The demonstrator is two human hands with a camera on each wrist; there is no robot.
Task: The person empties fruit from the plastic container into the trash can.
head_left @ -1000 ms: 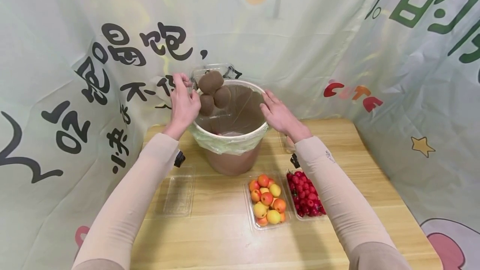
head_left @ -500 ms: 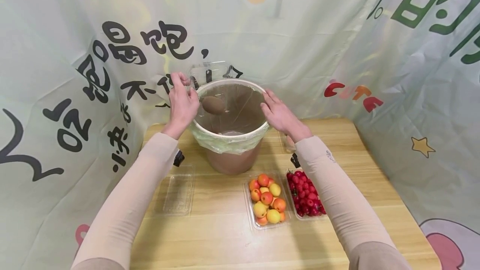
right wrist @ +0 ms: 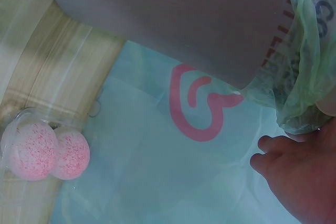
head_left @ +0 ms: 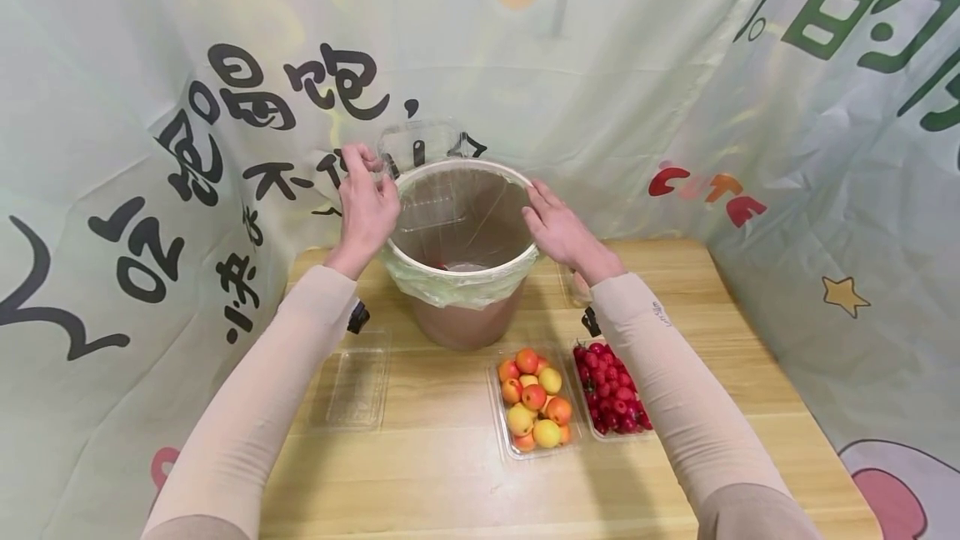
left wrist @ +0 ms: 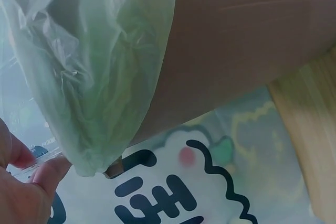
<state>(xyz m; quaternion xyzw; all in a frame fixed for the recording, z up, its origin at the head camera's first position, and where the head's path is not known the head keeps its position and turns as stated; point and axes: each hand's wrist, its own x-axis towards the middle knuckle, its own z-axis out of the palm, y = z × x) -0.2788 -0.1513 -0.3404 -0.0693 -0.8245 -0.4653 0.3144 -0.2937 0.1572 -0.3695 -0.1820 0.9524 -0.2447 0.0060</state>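
The fingers (head_left: 358, 158) of the left hand (head_left: 367, 205) are pinching the edge of a clear plastic tray (head_left: 420, 148), which is tilting over the far left rim of the bucket (head_left: 465, 325) at the upper middle of the head frame; in the left wrist view the fingertips (left wrist: 51, 170) are gripping the same thin clear edge at the lower left. The right hand (head_left: 558, 229) is resting against the right side of the bucket's rim with its fingers (head_left: 540, 200) lying straight and relaxed, grasping nothing. The bucket is brown, standing upright near the far edge of the wooden table (head_left: 450, 482), and a pale green plastic liner (head_left: 450, 286) is folding over its rim. Just below the bucket, in the lower middle of the frame, a clear tray of orange and yellow fruit (head_left: 534, 403) is sitting beside a tray of small red fruit (head_left: 611, 394), the two nearly touching. An empty clear tray (head_left: 352, 386) is lying at the lower left, under the left forearm. In the right wrist view, at the lower left, a clear pack of two pink speckled balls (right wrist: 42, 150) is lying on the table.
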